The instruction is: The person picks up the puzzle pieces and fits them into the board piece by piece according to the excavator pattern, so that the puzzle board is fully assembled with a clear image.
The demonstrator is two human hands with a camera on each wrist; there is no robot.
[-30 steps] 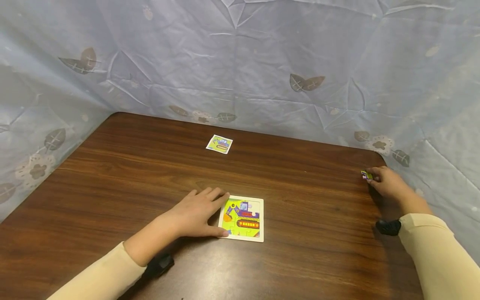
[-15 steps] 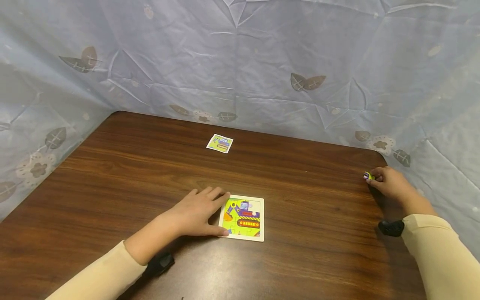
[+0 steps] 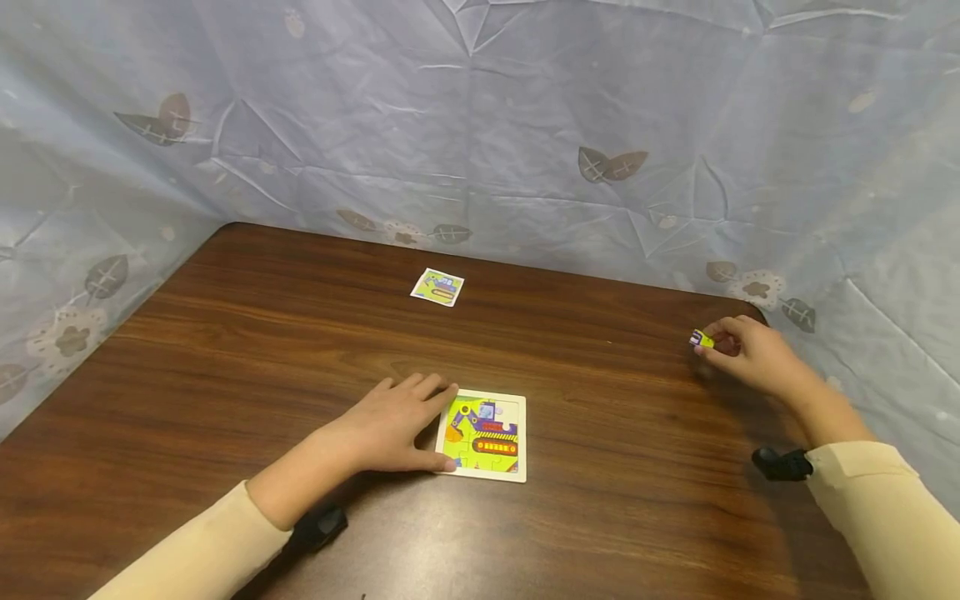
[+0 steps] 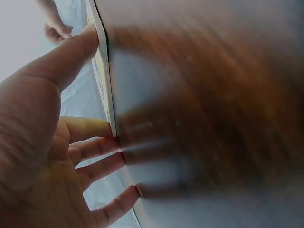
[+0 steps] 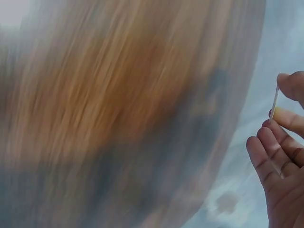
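At the middle of the table, in the head view, lies a white-framed jigsaw puzzle (image 3: 487,437) with an excavator picture in yellow-green and purple. Its upper right corner shows a bare white gap. My left hand (image 3: 390,427) rests at the puzzle's left side, fingers spread, with thumb and index finger touching the frame (image 4: 105,80). Far to the right, my right hand (image 3: 757,357) pinches a small yellow-green and purple puzzle piece (image 3: 702,339) between thumb and fingers, above the table. The right wrist view shows this piece (image 5: 274,104) edge-on.
A small white card (image 3: 438,287) with the same excavator picture lies farther back on the brown wooden table (image 3: 300,333). A grey-blue patterned curtain (image 3: 465,125) hangs behind and along both sides of the table.
My right hand, with the puzzle piece pinched in it, has moved left and slightly up from the table's right edge. The left hand and the framed puzzle have stayed put.
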